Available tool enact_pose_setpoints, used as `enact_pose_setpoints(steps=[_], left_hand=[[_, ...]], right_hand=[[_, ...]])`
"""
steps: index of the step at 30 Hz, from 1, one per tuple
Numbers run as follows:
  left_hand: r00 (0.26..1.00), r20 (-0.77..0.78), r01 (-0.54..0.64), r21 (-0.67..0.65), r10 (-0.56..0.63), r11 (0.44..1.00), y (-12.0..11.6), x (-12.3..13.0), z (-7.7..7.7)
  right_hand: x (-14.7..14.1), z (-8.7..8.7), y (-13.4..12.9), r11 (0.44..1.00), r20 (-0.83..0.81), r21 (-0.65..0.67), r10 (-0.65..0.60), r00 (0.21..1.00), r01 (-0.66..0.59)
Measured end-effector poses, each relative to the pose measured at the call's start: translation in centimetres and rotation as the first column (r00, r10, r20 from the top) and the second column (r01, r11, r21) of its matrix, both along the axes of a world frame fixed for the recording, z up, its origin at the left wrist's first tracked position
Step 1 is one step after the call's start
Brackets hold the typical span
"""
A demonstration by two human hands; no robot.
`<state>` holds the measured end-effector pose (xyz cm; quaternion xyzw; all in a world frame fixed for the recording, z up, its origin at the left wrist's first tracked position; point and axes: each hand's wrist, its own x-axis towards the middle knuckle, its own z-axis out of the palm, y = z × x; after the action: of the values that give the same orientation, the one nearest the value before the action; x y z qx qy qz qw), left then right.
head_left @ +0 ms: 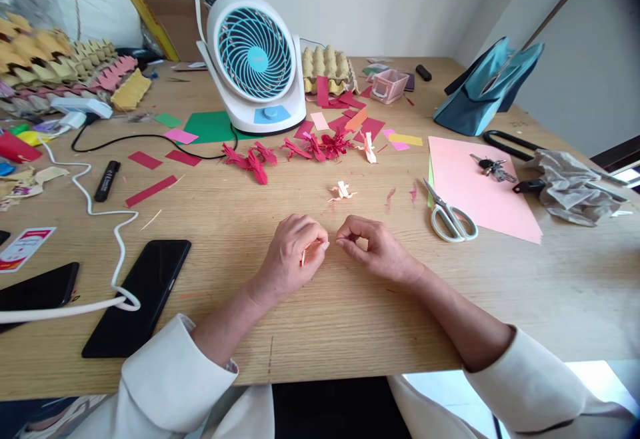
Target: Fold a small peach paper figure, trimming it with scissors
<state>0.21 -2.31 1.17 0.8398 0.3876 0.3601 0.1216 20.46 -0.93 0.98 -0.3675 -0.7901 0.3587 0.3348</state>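
Note:
My left hand (296,250) is closed in a pinch over the table, and a thin sliver of pale pink paper (303,258) shows inside its fingers. Just right of it, my right hand (376,246) is also pinched; whatever its fingertips hold, if anything, is too small to make out. The two hands are slightly apart. Beyond them lies a small pale pink folded paper figure (343,190). Another pale figure (369,148) rests farther back, beside several crimson folded paper figures (315,148). White-handled scissors (453,218) lie to the right of my right hand.
A white fan (257,59) stands at the back amid crimson paper scraps (370,129). Pink sheets (480,186) with keys (494,168) lie right. A black phone (137,299) with a white cable (120,239) across it and a marker (107,181) are left.

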Motion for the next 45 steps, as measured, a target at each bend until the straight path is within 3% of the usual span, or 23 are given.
enact_pose_setpoints(steps=[9, 17, 20, 24, 29, 32, 40, 45], left_hand=[[0.954, 0.293, -0.010, -0.177, 0.062, 0.984, -0.6, 0.8, -0.3], [0.882, 0.460, 0.081, -0.359, 0.101, 0.930, -1.1, 1.5, -0.4], [0.868, 0.478, 0.095, -0.422, 0.133, 0.902, -1.2, 1.5, -0.2], [0.826, 0.520, 0.129, -0.551, 0.219, 0.825, -1.3, 1.5, -0.1], [0.790, 0.553, 0.190, -0.632, 0.265, 0.751, -1.0, 1.2, 0.1], [0.783, 0.551, 0.180, -0.644, 0.288, 0.743, -0.8, 1.0, 0.3], [0.821, 0.514, 0.200, -0.666, 0.248, 0.718, -0.8, 1.1, -0.2], [0.851, 0.468, 0.128, -0.625, 0.238, 0.770, -0.8, 0.9, -0.4]], right_hand=[[-1.6, -1.0, -1.0, 0.998, -0.060, -0.054, 0.036, 0.998, -0.039], [-2.6, -2.2, -1.5, 0.999, -0.100, -0.050, -0.020, 0.995, 0.015], [-2.6, -2.2, -1.6, 0.998, -0.111, -0.062, -0.018, 0.994, 0.012], [-2.7, -2.2, -1.7, 0.994, -0.152, -0.112, -0.026, 0.988, 0.009], [-2.8, -2.3, -1.5, 0.946, -0.213, -0.324, -0.075, 0.974, 0.002], [-2.7, -2.3, -1.4, 0.919, -0.247, -0.394, -0.116, 0.962, 0.010], [-2.6, -2.2, -1.3, 0.921, -0.240, -0.387, -0.137, 0.961, 0.035], [-2.6, -2.4, -1.2, 0.924, -0.305, -0.382, -0.128, 0.944, 0.002]])
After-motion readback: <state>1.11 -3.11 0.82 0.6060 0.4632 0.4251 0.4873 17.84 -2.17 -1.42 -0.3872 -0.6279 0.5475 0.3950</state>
